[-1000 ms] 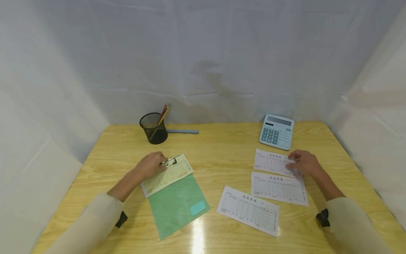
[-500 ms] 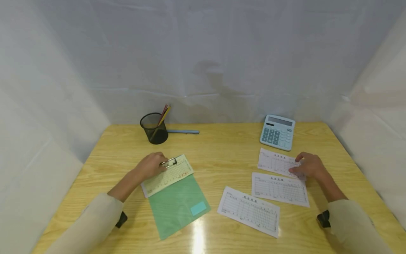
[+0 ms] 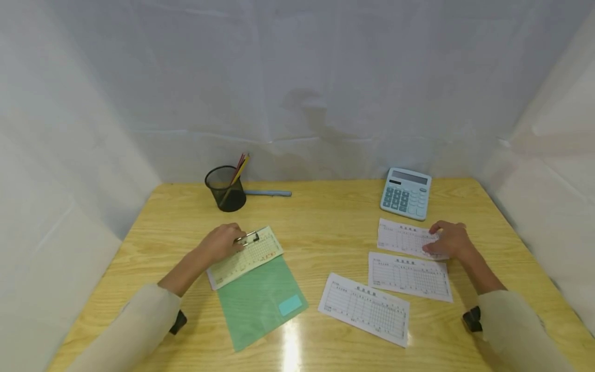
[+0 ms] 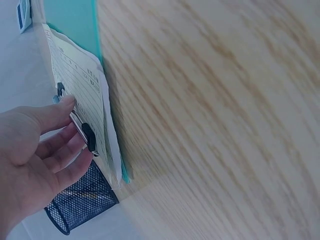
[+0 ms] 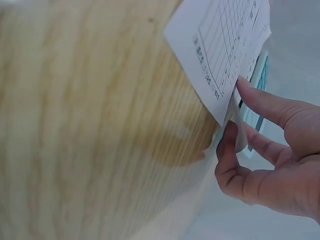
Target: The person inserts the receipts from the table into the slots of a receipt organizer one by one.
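My left hand (image 3: 224, 244) is at a metal clip (image 3: 250, 238) with black ends, which lies over a pale yellow printed form (image 3: 267, 247). In the left wrist view, thumb and fingers pinch the clip from both sides. White paper shows beneath the yellow form, and a green folder (image 3: 255, 305) lies under both. At the right, my right hand (image 3: 452, 240) pinches the right end of the farthest white printed form (image 3: 401, 237). In the right wrist view that form's edge bends up between thumb and fingers. Two more white forms, a middle one (image 3: 409, 276) and a near one (image 3: 364, 310), lie flat.
A black mesh pen cup (image 3: 226, 188) with pencils stands at the back left, a blue pen (image 3: 268, 192) beside it. Behind the white forms is a light blue calculator (image 3: 406, 194). White sheeting (image 3: 297, 93) surrounds the back and sides of the wooden table (image 3: 321, 227).
The farthest white form and my right hand have shifted slightly to the right over the last second. My left hand stays at the clip.
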Tool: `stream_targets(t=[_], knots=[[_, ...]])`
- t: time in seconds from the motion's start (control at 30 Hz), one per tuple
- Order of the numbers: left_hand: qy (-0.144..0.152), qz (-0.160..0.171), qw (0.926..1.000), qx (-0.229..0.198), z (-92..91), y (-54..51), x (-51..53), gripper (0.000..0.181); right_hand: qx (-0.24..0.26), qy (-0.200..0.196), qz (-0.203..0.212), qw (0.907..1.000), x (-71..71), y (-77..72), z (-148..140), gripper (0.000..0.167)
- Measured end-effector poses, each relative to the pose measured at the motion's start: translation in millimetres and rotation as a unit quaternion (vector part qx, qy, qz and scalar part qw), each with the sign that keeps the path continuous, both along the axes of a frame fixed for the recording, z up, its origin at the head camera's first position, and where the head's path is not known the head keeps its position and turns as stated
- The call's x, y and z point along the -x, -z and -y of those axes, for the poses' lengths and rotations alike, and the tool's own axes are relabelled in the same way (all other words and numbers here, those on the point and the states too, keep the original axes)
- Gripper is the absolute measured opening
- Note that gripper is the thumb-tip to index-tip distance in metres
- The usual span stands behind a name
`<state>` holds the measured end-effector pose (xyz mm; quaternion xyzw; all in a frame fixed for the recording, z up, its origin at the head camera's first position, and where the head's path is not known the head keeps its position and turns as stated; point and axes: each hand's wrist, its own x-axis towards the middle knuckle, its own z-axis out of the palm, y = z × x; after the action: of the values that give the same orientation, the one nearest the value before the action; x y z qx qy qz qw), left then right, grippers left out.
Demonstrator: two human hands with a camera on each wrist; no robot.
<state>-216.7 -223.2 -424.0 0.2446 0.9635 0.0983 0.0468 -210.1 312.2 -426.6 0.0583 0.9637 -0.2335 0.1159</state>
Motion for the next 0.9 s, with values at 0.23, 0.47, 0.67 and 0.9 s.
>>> stream_targets(t=[0.23,0.47,0.67,0.9], knots=[[-0.001,-0.004,1.0,-0.004,0.7,1.2,-1.0,0.027,-0.007,-0.004,-0.014,0.9999,1.3,2.3,-0.6,0.049],[0.002,-0.011,0.9999,-0.008,1.5,4.4,-0.9,0.027,-0.006,-0.013,0.002,0.9999,0.4,-0.4,-0.2,0.039],[0.006,-0.023,0.9997,-0.011,2.2,3.7,0.3,0.021,0.002,-0.038,0.005,0.9993,3.6,-4.3,-2.0,0.035],[0.012,-0.024,0.9996,-0.009,1.9,3.1,-0.6,0.022,0.04,-0.047,-0.017,0.9979,5.0,-4.3,-4.2,0.034]])
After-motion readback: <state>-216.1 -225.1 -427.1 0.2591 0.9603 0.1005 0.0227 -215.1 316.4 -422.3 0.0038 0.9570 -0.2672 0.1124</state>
